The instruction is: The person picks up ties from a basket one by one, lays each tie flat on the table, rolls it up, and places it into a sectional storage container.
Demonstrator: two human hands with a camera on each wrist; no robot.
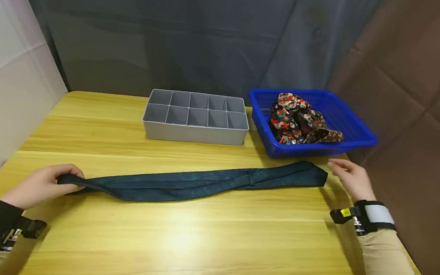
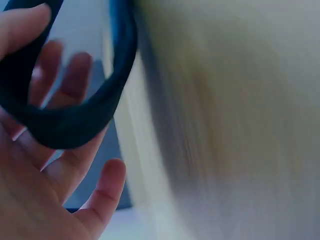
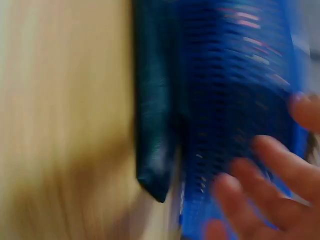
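Dark teal fabric, one necktie (image 1: 201, 182), lay stretched flat across the wooden desk (image 1: 197, 246), nearest the viewer. The left hand (image 1: 42, 184) gripped its narrow end with curled fingers; the right hand (image 1: 351, 177) rested open, fingers relaxed, just beside the wide tip. Doing this well probably meant keeping the tie taut and flat, edges aligned. Farther back sat one grey organiser (image 1: 196, 118) with ten compartments and one blue basket (image 1: 358, 134) holding bunched patterned ties (image 1: 301, 120), number unclear.
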